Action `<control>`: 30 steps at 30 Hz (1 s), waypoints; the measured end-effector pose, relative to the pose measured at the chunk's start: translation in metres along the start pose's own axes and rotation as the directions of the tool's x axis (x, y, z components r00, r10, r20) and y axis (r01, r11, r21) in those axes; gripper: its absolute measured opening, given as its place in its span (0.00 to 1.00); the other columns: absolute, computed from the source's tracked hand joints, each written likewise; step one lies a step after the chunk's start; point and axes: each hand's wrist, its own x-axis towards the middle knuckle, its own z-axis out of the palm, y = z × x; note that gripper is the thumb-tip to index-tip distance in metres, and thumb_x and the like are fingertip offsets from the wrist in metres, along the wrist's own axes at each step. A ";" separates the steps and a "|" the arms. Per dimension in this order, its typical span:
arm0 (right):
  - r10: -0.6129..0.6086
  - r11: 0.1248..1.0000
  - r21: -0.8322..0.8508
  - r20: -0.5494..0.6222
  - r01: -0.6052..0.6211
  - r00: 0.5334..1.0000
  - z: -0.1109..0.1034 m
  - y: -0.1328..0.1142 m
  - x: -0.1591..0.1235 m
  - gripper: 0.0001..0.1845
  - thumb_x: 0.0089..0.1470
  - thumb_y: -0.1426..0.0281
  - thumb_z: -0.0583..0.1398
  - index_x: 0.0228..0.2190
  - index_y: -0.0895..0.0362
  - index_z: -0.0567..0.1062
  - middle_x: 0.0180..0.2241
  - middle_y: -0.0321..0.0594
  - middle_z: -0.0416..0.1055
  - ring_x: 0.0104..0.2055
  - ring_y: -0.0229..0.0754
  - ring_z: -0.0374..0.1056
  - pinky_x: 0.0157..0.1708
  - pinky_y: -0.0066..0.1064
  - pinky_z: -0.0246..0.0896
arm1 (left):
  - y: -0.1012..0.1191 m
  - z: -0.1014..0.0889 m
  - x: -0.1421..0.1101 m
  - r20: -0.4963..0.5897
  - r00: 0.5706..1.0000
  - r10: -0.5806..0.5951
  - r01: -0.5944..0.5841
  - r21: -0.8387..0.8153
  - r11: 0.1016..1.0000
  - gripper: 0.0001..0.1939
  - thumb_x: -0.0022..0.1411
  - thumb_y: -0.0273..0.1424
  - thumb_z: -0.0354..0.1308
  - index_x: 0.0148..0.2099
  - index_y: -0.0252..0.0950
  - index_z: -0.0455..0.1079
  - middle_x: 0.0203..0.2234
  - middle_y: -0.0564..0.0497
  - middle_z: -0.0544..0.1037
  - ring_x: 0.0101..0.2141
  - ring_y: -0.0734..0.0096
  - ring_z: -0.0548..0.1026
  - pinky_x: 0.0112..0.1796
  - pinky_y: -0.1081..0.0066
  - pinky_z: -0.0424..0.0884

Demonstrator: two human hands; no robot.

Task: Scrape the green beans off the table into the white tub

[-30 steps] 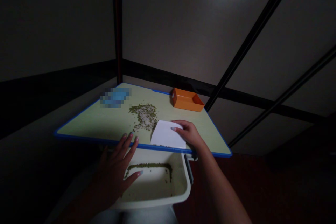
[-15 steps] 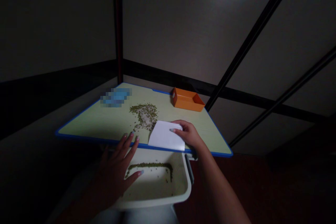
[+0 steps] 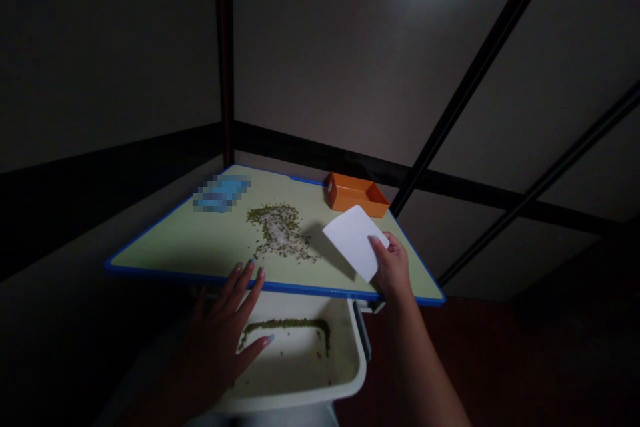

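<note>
My right hand (image 3: pixel 393 263) pinches a white card (image 3: pixel 356 240) between thumb and fingers, tilted and lifted off the tabletop. To its left lies a loose heap of small green and pale grains (image 3: pixel 277 221), with stray ones scattered toward the card. My left hand (image 3: pixel 233 317) is spread, its fingertips at the table's near blue edge and its thumb over a white plastic bin (image 3: pixel 345 383). Inside that bin, green grains (image 3: pixel 287 324) line the far bottom edge and a corner, with a few loose on its floor.
A pale green table (image 3: pixel 175 247) with a blue rim stands above the bin. At its back right sits an orange open box (image 3: pixel 357 197); at the back left lies a blurred-out blue item (image 3: pixel 223 192). Dark-framed wall panels (image 3: pixel 325 60) rise behind the table.
The card has risen from the table's near edge, moved right and tilted in my right hand. Grains it was covering now show on the table. My left hand stays spread in place.
</note>
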 end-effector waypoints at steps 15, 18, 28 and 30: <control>-0.517 0.450 -0.430 0.589 0.783 0.621 -0.005 -0.026 -0.092 0.13 0.55 0.77 0.59 0.41 0.51 0.77 0.39 0.39 0.80 0.42 0.40 0.76 0.50 0.35 0.67 | -0.004 0.010 0.002 -0.003 1.000 -0.005 0.005 0.014 1.000 0.40 0.60 0.45 0.50 0.70 0.44 0.39 0.68 0.43 0.49 0.66 0.46 0.51 0.56 0.37 0.52; -0.508 0.391 -0.456 0.618 0.800 0.600 -0.004 -0.022 -0.094 0.14 0.56 0.75 0.58 0.44 0.52 0.76 0.40 0.40 0.80 0.43 0.41 0.76 0.49 0.36 0.69 | -0.005 0.010 0.001 -0.021 1.000 -0.001 0.001 0.019 1.000 0.39 0.61 0.44 0.49 0.70 0.43 0.40 0.68 0.43 0.49 0.66 0.48 0.51 0.57 0.39 0.51; -0.495 0.344 -0.477 0.640 0.809 0.588 0.002 -0.008 -0.096 0.19 0.57 0.74 0.55 0.49 0.52 0.74 0.44 0.44 0.78 0.47 0.44 0.75 0.45 0.37 0.72 | -0.007 0.011 0.000 -0.052 0.998 0.036 -0.034 0.048 0.998 0.40 0.61 0.45 0.48 0.71 0.43 0.38 0.68 0.41 0.51 0.65 0.44 0.52 0.57 0.38 0.51; -0.498 0.326 -0.497 0.633 0.804 0.593 0.002 -0.008 -0.097 0.19 0.57 0.74 0.55 0.49 0.52 0.74 0.43 0.44 0.79 0.46 0.44 0.75 0.44 0.37 0.73 | -0.008 0.012 0.000 -0.060 0.997 0.048 -0.045 0.055 0.997 0.41 0.61 0.46 0.48 0.71 0.43 0.36 0.68 0.41 0.50 0.65 0.44 0.52 0.56 0.38 0.51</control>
